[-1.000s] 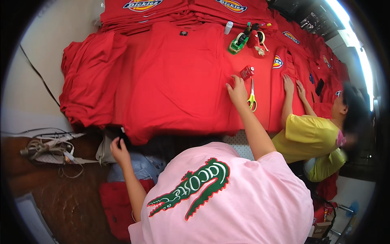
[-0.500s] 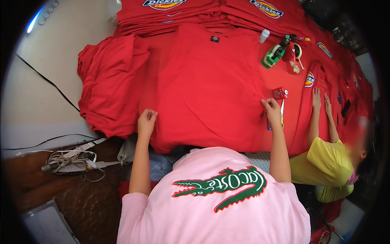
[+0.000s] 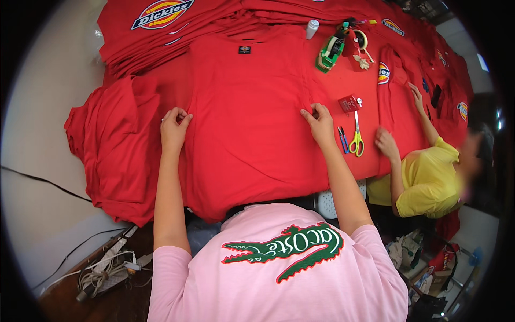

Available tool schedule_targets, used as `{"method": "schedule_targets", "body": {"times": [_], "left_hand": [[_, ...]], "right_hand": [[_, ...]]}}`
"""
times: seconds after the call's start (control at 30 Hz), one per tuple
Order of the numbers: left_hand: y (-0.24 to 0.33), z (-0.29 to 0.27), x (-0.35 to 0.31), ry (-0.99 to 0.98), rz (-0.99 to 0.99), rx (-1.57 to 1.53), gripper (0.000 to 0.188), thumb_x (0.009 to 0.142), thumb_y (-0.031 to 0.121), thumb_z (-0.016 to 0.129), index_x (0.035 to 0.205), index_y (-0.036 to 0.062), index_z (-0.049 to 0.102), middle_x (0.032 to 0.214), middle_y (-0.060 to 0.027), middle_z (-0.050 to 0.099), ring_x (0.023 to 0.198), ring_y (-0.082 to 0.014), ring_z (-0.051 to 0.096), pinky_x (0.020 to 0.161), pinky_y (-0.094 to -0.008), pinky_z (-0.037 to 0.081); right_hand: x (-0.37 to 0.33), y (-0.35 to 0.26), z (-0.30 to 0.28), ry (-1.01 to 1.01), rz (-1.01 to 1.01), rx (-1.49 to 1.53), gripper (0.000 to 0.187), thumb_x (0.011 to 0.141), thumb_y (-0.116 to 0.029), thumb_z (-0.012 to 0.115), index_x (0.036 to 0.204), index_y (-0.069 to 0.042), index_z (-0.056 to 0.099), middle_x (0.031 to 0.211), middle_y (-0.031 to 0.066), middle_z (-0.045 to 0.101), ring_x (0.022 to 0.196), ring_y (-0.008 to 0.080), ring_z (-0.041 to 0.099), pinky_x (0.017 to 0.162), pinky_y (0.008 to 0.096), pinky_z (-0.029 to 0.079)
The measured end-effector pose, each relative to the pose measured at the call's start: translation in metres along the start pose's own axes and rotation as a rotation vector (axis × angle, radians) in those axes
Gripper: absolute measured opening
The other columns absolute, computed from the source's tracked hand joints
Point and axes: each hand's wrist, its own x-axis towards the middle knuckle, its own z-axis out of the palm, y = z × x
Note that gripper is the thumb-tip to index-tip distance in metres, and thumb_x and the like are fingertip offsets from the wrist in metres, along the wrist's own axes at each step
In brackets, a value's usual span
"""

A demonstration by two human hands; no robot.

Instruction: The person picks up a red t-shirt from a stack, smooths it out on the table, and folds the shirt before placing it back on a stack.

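A red T-shirt [image 3: 247, 118] lies spread face down or face up, I cannot tell which, with its collar and small dark label at the far end. My left hand [image 3: 174, 129] pinches at its left side edge, fingertips together. Opposite it, my right hand [image 3: 321, 126] has thumb and fingers closed on the right side edge. The shirt's lower end hangs over the table's front edge near my body. Just right of my right hand lie yellow-handled scissors [image 3: 356, 142] and a small blue-black snipper [image 3: 343, 139].
A rumpled red garment heap [image 3: 120, 145] sits left. Folded red shirts [image 3: 177, 32] are stacked at the back. A small red box [image 3: 350, 103], green tape dispenser [image 3: 330, 53] and white bottle [image 3: 312, 29] stand right. A co-worker in yellow [image 3: 429, 180] handles red cloth there.
Both my hands have moved up the shirt's sides toward the collar. The head view has shifted, uncovering the scissors. The co-worker's nearer hand has drawn back toward the table's front.
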Motion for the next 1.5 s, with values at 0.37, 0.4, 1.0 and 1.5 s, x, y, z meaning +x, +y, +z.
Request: {"method": "schedule_targets", "body": {"times": [0.37, 0.4, 1.0, 1.5], "left_hand": [[0.006, -0.066, -0.109, -0.171, -0.024, -0.443, 0.024, 0.091, 0.017, 0.082, 0.089, -0.002, 0.068, 0.109, -0.0052, 0.063, 0.106, -0.0167, 0.058, 0.099, -0.0294, 0.042], [0.008, -0.074, -0.13, -0.24, -0.054, -0.442, 0.023, 0.091, 0.016, 0.082, 0.087, -0.0016, 0.068, 0.108, -0.0041, 0.063, 0.105, -0.0155, 0.057, 0.098, -0.0285, 0.042], [0.149, -0.013, -0.218, -0.282, 0.296, -0.005, 0.024, 0.083, 0.02, 0.085, 0.093, 0.0067, 0.068, 0.086, -0.005, 0.065, 0.096, -0.0211, 0.066, 0.121, -0.0517, 0.03], [0.168, 0.023, -0.2, -0.363, -0.085, -0.75, 0.019, 0.084, 0.009, 0.084, 0.097, 0.0045, 0.071, 0.095, -0.0025, 0.067, 0.1, -0.016, 0.061, 0.098, -0.0328, 0.045]], "right_hand": [[-0.097, 0.034, -0.132, -0.077, 0.306, 1.099, 0.013, 0.091, -0.004, 0.075, 0.09, -0.011, 0.065, 0.091, 0.0, 0.07, 0.085, 0.0133, 0.068, 0.084, 0.0314, 0.055], [-0.105, 0.058, -0.143, -0.178, 0.317, 0.808, 0.013, 0.09, -0.004, 0.077, 0.092, -0.01, 0.066, 0.087, 0.0001, 0.07, 0.084, 0.0133, 0.068, 0.081, 0.0316, 0.054], [-0.15, -0.106, 0.005, -0.992, -0.281, 0.606, 0.026, 0.102, -0.006, 0.059, 0.126, -0.002, 0.067, 0.116, 0.0147, 0.069, 0.09, 0.0152, 0.067, 0.086, 0.0337, 0.055], [-0.125, -0.069, -0.058, -0.87, -0.045, 0.731, 0.012, 0.104, -0.018, 0.069, 0.102, -0.006, 0.067, 0.093, -0.0051, 0.061, 0.088, 0.0053, 0.053, 0.08, 0.0256, 0.046]]}}
